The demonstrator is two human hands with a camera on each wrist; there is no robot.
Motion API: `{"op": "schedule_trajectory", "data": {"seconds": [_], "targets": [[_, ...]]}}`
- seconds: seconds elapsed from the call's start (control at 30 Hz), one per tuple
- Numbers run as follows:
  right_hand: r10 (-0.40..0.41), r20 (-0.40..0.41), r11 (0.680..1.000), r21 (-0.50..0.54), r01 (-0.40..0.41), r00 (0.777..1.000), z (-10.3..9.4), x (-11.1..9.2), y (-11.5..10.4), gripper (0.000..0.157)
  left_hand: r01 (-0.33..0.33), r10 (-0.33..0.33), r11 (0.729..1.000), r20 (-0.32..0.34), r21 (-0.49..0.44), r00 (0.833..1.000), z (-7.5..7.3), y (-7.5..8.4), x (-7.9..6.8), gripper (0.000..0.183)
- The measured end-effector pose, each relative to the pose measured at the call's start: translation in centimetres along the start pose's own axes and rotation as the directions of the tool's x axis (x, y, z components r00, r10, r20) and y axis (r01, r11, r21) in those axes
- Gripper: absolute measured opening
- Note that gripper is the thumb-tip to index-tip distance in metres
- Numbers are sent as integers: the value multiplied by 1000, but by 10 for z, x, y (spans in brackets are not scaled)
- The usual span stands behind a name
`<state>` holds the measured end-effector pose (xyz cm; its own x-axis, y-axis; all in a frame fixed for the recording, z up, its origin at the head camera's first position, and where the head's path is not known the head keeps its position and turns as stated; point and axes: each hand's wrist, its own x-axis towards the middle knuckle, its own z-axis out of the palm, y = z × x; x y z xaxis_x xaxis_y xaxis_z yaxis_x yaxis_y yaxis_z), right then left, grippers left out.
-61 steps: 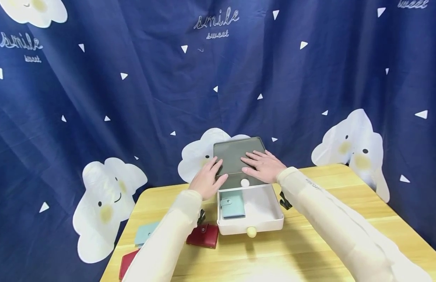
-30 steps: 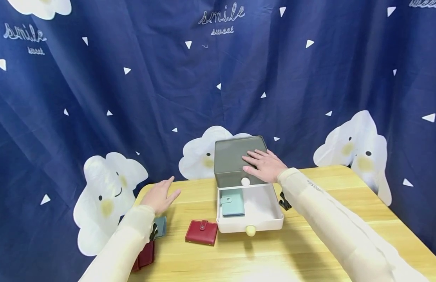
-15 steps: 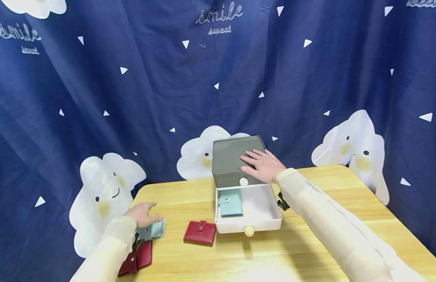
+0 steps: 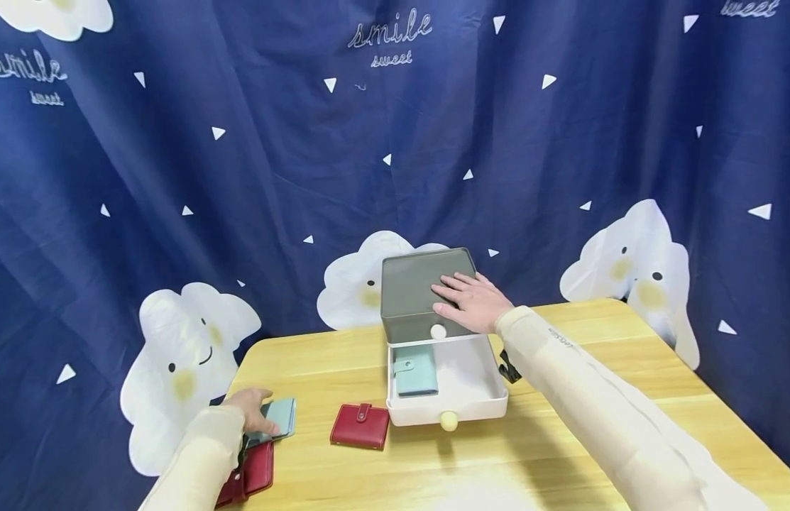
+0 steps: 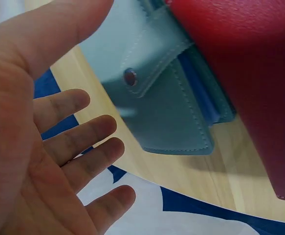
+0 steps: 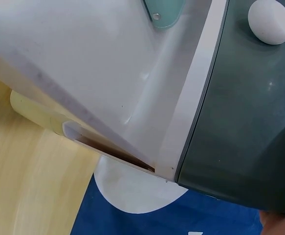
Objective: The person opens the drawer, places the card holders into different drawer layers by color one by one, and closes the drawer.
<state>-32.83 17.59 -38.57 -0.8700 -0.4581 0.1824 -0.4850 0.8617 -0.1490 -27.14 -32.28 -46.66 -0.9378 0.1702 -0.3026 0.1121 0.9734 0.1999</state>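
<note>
My left hand [image 4: 254, 410] is over a light blue wallet [image 4: 284, 414] on the left of the table. In the left wrist view its fingers are spread and slightly bent beside the blue wallet [image 5: 166, 115], thumb above it. A red wallet [image 4: 259, 468] lies partly under my wrist, against the blue one. My right hand [image 4: 474, 303] rests flat on the dark grey top of a small drawer box [image 4: 407, 284]. Its lower white drawer [image 4: 474, 380] is pulled out, with another light blue wallet [image 4: 420, 372] inside on the left.
Another red wallet [image 4: 360, 427] lies just left of the drawer, on the wooden table [image 4: 343, 369]. A yellow knob [image 4: 448, 421] sticks out from the drawer front. A white knob [image 4: 438, 331] sits on the closed upper drawer. Behind hangs a blue curtain [image 4: 292, 142] with clouds.
My left hand has left the box top, moved left and come down over the light blue wallet. The right hand has stayed on the box.
</note>
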Motion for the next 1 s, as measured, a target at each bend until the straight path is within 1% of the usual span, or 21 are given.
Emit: {"op": "schedule_trajectory", "data": {"seconds": [0.2, 0.37, 0.63, 0.83, 1.0], "targets": [[-3, 11, 1000, -8, 3, 1000, 3, 3, -3, 72, 29, -29, 1000, -13, -9, 999, 14, -6, 1, 92], [1, 19, 1000, -17, -1, 1000, 4, 4, -4, 74, 20, -20, 1000, -30, 2, 999, 24, -14, 5, 91], [-3, 2, 1000, -25, 3, 1000, 1, 1, -6, 71, -1, 1, 1000, -44, 13, 999, 23, -15, 10, 89], [-6, 0, 1000, -23, 6, 1000, -1, 0, -8, 71, -3, 3, 1000, -56, 7, 998, 22, -9, 13, 86], [-5, 4, 1000, -22, 6, 1000, -2, -2, -8, 72, -23, 24, 1000, -81, 22, 996, 22, -2, 18, 83]]}}
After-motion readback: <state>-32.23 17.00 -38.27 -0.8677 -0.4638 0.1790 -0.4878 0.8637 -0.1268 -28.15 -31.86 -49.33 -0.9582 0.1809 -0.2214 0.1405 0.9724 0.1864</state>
